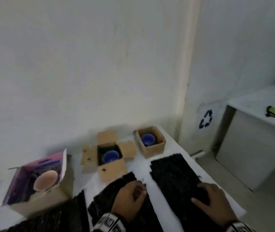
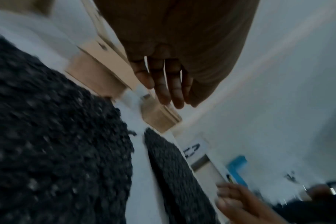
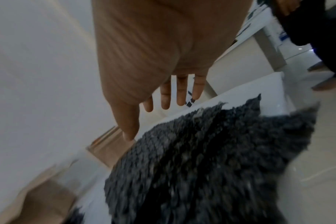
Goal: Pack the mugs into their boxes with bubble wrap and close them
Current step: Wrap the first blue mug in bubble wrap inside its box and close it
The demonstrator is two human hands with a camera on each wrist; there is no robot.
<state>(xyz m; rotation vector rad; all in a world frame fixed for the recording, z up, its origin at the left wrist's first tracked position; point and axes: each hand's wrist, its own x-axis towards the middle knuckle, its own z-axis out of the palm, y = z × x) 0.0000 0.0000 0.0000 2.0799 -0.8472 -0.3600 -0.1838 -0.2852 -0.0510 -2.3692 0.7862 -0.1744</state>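
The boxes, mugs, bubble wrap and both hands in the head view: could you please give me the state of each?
Pink box: open, pink mug inside.
Middle box: flaps spread open, blue mug inside.
Right box: open, blue mug inside.
Right bubble wrap sheet: flat on the table.
Left hand: over the middle sheet, grip unclear.
Right hand: fingers straight, on the right sheet.

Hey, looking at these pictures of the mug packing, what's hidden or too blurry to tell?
- Left hand, head view: motion blur; contact with the left bubble wrap sheet unclear.
- Pink box, head view: blurred; print unreadable, what surrounds the pink mug unclear.
- Blue mugs, head view: box walls hide bodies and handles.
- Right hand, right wrist view: palm fills frame; fingertip contact unclear.
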